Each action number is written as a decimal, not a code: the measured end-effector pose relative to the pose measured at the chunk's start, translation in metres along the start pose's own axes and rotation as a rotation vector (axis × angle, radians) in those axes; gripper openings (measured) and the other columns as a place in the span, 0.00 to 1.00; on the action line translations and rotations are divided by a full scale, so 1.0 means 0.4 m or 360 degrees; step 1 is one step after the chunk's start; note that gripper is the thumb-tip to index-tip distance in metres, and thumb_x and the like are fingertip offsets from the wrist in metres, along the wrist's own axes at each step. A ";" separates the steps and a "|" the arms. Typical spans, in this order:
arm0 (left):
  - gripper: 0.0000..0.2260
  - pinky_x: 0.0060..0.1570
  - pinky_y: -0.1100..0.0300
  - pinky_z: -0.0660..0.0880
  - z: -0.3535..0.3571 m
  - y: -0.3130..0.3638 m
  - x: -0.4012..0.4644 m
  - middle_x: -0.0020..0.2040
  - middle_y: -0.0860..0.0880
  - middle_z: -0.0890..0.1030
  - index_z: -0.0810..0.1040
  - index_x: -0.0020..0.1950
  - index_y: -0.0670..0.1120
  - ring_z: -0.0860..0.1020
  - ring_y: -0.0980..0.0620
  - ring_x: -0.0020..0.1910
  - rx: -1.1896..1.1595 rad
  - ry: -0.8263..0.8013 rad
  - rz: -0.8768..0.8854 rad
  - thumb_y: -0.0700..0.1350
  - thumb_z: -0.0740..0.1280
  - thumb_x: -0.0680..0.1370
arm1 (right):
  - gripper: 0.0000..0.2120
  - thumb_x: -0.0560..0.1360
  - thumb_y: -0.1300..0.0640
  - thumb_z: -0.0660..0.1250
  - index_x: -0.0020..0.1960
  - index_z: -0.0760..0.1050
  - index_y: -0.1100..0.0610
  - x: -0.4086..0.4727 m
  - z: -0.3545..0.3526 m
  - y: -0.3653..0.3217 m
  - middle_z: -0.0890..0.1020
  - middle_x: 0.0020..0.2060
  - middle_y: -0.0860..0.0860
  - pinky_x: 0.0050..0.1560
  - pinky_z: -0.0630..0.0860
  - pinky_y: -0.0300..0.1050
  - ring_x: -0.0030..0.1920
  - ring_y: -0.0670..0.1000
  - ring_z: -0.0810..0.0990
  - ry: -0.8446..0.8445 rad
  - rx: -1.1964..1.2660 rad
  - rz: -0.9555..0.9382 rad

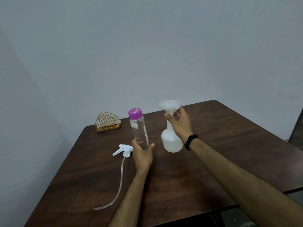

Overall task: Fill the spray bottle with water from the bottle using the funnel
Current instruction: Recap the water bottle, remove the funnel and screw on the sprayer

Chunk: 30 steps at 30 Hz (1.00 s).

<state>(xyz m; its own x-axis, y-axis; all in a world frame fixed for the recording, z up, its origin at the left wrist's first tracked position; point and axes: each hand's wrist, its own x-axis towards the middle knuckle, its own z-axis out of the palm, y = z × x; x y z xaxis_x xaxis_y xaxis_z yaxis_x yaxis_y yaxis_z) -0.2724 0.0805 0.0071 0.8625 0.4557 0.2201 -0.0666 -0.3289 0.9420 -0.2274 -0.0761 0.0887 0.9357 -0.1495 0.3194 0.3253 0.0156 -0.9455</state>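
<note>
The dark wooden table [188, 177] carries everything. Near its middle stands the white spray bottle [171, 141], the white funnel [169, 105] seated in its neck — the right hand [180, 123] pinches the funnel's stem. Just left of the spray bottle, the left hand [141, 154] curls round the base of the clear water bottle [138, 130], purple cap on. Further left lies the trigger sprayer head [123, 149]; behind — a gold wire rack [108, 122].

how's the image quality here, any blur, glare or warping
Head view: dim, flat light, soft all over, no harsh glare; the lettering on the clear bottle is smeared; wide-angle lens bows the table edges; the white funnel looks slightly washed out.
</note>
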 end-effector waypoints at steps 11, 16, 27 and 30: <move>0.28 0.56 0.56 0.74 0.025 -0.027 0.015 0.64 0.48 0.71 0.66 0.67 0.47 0.74 0.51 0.60 0.0239 -0.0104 0.0102 0.51 0.76 0.73 | 0.09 0.80 0.47 0.66 0.57 0.80 0.48 0.057 -0.144 -0.078 0.80 0.38 0.48 0.40 0.75 0.36 0.34 0.44 0.76 -0.0130 -0.0094 -0.0183; 0.30 0.61 0.51 0.75 0.052 -0.020 0.037 0.65 0.45 0.71 0.68 0.68 0.46 0.74 0.48 0.62 0.0302 -0.0170 0.0069 0.53 0.77 0.71 | 0.11 0.76 0.51 0.71 0.57 0.83 0.51 0.062 -0.288 -0.035 0.81 0.36 0.43 0.42 0.75 0.39 0.35 0.42 0.78 0.0002 -0.0710 -0.0105; 0.44 0.66 0.46 0.73 0.045 0.010 0.043 0.70 0.45 0.73 0.63 0.75 0.45 0.74 0.46 0.66 0.0164 -0.0245 -0.0088 0.49 0.82 0.65 | 0.13 0.70 0.54 0.76 0.34 0.73 0.50 0.016 -0.398 0.078 0.76 0.29 0.46 0.31 0.66 0.38 0.32 0.45 0.75 -0.0003 -0.1413 0.0126; 0.52 0.68 0.45 0.71 0.022 0.024 0.031 0.73 0.43 0.69 0.55 0.78 0.45 0.70 0.44 0.70 0.0222 -0.0262 -0.0150 0.42 0.83 0.63 | 0.11 0.69 0.50 0.77 0.40 0.75 0.52 -0.013 -0.390 0.109 0.79 0.36 0.48 0.39 0.74 0.45 0.42 0.53 0.80 -0.0007 -0.1536 0.0186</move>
<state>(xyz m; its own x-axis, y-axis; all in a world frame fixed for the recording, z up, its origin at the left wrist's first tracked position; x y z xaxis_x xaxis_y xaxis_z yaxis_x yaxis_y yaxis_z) -0.2581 0.0757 0.0165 0.9326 0.3526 0.0776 0.0784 -0.4077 0.9098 -0.2396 -0.2288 0.0361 0.9562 -0.1946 0.2185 -0.0195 -0.7875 -0.6160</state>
